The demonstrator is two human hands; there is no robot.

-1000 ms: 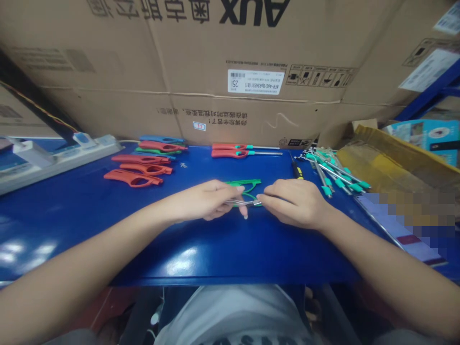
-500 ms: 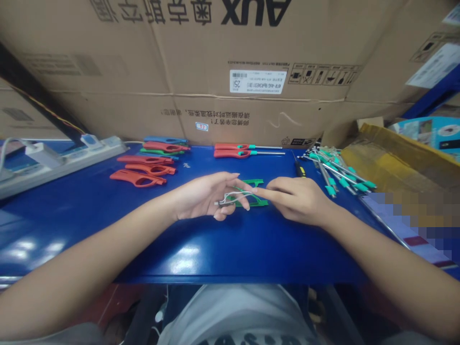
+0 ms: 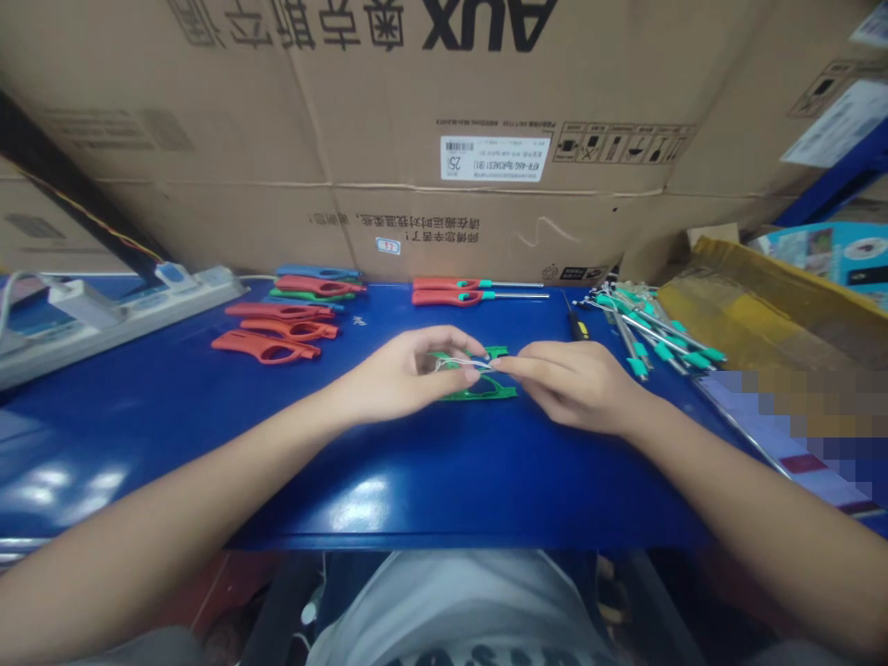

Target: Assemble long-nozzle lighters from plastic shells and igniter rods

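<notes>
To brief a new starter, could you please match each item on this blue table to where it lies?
Items:
1 green plastic handle
2 red plastic handles
3 red-handled steel-tube lighters
4 teal-tipped metal rods

Places:
A pile at right
B under the left hand and right hand, pinching a thin wire
C left of centre
D far edge, centre

Pairs: 1-B, 2-C, 3-D, 4-A

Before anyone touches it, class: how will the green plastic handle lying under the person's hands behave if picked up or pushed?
The green plastic handle looks light for its size, being a thin open frame. Lying flat, it would probably slide rather than roll. On the glossy blue table it may skid easily.
</notes>
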